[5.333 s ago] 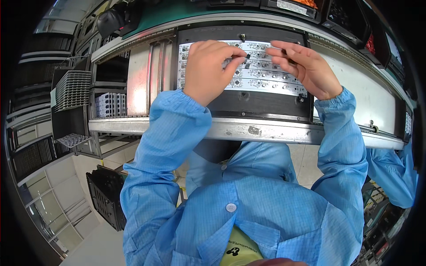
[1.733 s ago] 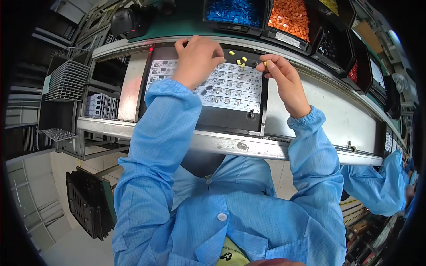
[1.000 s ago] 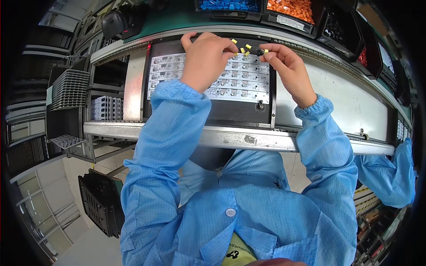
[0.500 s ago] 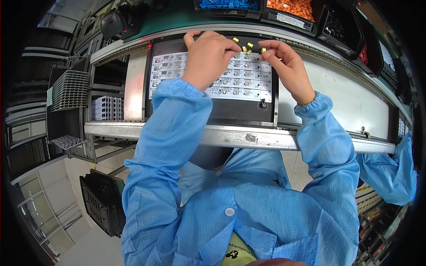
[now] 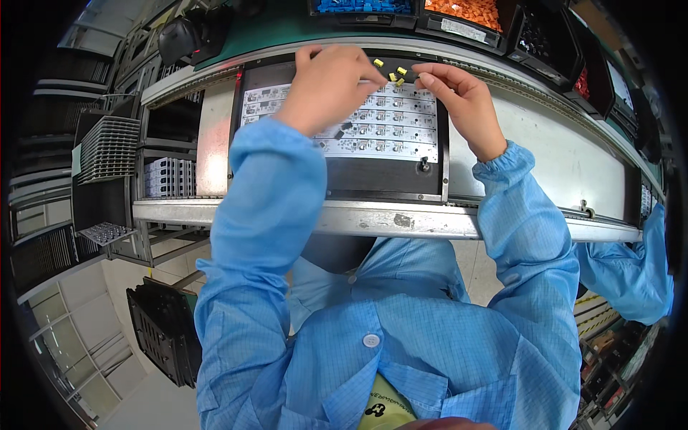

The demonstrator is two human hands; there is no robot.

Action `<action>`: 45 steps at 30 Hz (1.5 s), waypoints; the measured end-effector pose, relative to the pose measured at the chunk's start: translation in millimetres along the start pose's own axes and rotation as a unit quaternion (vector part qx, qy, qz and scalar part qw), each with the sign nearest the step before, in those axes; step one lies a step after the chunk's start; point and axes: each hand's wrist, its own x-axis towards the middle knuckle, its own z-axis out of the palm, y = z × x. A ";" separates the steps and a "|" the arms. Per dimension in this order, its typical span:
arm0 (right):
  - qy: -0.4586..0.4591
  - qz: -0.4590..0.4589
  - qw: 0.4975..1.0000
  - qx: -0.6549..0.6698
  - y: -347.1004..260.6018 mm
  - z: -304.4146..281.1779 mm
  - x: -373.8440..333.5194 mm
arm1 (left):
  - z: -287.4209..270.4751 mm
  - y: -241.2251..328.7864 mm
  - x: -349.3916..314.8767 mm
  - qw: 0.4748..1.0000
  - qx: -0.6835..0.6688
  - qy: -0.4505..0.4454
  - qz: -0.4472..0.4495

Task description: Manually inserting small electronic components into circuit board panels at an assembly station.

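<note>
A white circuit board panel [image 5: 380, 147] in several strips lies in a black carrier frame [image 5: 380, 179] in front of me. Several small yellow connectors [image 5: 401, 71] lie loose on the dark far edge of the frame, between my hands. My left hand [image 5: 331, 82], smeared by motion, hovers over the panel's upper left part with its fingertips near the top strip; whether it holds anything is hidden. At the top right corner of the panel, my right hand [image 5: 459, 97] has thumb and index finger pinched together. What is between them does not show clearly.
Beyond the metal rail stand bins of blue parts [image 5: 365, 6], orange parts [image 5: 466, 13] and darker parts. A black scanner [image 5: 183, 39] sits at the far left. Racks of trays [image 5: 107, 154] stand left. Another person's blue sleeve [image 5: 627, 276] shows at right.
My left hand has shifted slightly left over the panel. The yellow connector seen at my right fingertips no longer shows clearly; the right hand has drawn its fingers a little closer together.
</note>
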 end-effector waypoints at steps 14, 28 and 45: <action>0.011 -0.035 0.999 -0.036 -1.2 3.1 -4.3 | 17.9 -0.7 12.0 0.992 0.062 0.101 -0.035; 0.003 -0.266 0.895 -0.357 -1.7 28.6 3.6 | 7.8 5.4 -15.0 0.981 -0.080 0.150 -0.098; 0.037 -0.325 0.847 -0.420 -4.3 27.7 7.3 | 17.1 3.9 -13.8 0.974 -0.129 0.142 -0.118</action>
